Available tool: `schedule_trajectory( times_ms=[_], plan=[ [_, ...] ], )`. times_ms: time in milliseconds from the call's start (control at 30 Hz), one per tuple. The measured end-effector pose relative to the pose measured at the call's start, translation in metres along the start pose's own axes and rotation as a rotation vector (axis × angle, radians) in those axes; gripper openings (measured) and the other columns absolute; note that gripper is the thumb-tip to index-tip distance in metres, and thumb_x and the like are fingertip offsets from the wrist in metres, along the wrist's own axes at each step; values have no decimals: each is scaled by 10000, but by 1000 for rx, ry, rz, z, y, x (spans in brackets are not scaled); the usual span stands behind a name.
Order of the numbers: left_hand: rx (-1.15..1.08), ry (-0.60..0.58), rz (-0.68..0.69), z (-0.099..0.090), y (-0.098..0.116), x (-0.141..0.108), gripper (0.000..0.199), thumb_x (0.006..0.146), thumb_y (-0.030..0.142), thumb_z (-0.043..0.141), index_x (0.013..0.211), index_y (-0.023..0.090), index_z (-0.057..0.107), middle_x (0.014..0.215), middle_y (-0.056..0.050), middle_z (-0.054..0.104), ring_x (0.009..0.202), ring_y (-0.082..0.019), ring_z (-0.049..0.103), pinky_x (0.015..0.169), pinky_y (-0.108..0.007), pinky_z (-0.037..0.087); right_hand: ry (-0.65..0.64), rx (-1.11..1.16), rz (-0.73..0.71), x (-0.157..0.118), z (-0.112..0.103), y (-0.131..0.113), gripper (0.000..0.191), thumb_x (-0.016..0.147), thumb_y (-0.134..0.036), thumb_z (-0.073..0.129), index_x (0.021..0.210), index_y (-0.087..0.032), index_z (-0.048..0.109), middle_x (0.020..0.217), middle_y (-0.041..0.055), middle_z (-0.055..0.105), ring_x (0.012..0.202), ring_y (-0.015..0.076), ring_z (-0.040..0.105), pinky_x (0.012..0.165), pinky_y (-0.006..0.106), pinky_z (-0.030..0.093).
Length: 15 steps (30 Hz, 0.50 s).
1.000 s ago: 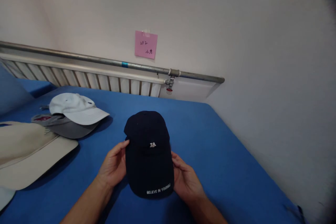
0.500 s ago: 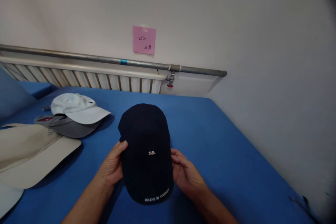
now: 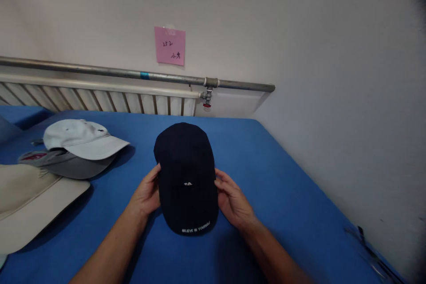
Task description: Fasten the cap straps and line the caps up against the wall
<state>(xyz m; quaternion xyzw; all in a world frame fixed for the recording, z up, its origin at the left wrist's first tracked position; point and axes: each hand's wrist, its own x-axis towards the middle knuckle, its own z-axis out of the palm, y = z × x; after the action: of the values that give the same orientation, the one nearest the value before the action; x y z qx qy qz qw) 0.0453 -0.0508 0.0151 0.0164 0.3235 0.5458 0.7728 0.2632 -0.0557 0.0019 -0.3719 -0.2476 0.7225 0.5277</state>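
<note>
A dark navy baseball cap (image 3: 186, 159) is held between my hands, its brim toward me and its crown toward the wall. White lettering runs along the brim's edge, and a small white emblem shows on the front. My left hand (image 3: 149, 191) grips the cap's left side, with the thumb at the edge and the other fingers mostly hidden behind. On the right side, my right hand (image 3: 233, 197) is closed on the edge, fingertips against the fabric. Beneath the cap lies a blue-covered surface (image 3: 266, 177); whether they touch I cannot tell.
To the left, a white cap (image 3: 86, 137) rests on a grey cap (image 3: 73, 164), with a beige cap (image 3: 36, 199) nearer me. A radiator (image 3: 133, 100), a metal pipe (image 3: 109, 71) and a red-handled valve (image 3: 207, 105) line the back wall. Thin dark cords (image 3: 376, 255) lie at lower right.
The navy cap and both hands have moved a little away from me, toward the wall. The cap's front emblem looks more foreshortened. My view has turned slightly right.
</note>
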Motion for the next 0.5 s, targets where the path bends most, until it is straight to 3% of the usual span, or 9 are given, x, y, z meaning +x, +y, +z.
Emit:
schedule_trajectory(
  times_ms=[133, 300, 400, 500],
  plan=[
    [62, -32, 91, -11, 4, 11, 242, 903, 72, 452, 833, 93, 684, 755, -100, 751, 647, -180, 716, 651, -280, 592, 80, -134, 6, 10, -11, 2, 285, 625, -191, 766, 896, -191, 679, 796, 5, 702, 764, 158, 647, 776, 302, 485],
    [103, 5, 120, -20, 9, 14, 271, 891, 30, 406, 817, 80, 662, 733, -125, 729, 617, -191, 708, 627, -298, 602, 130, -435, -89, 4, -14, 6, 299, 690, -184, 677, 986, -219, 663, 898, 26, 684, 850, 176, 649, 799, 330, 504],
    [104, 30, 160, -21, 11, 14, 257, 864, -6, 418, 790, 97, 643, 706, -105, 714, 580, -174, 693, 587, -266, 594, 111, -623, -191, 1, -16, 8, 293, 709, -173, 636, 997, -222, 658, 975, 53, 676, 937, 193, 635, 881, 369, 502],
    [97, 70, 217, -21, 15, 12, 269, 818, -59, 438, 692, 124, 591, 614, -42, 672, 516, -121, 657, 541, -195, 567, 64, -775, -272, -1, -20, 14, 266, 739, -197, 604, 1000, -214, 648, 959, 59, 669, 888, 187, 633, 853, 374, 523]
  ],
)
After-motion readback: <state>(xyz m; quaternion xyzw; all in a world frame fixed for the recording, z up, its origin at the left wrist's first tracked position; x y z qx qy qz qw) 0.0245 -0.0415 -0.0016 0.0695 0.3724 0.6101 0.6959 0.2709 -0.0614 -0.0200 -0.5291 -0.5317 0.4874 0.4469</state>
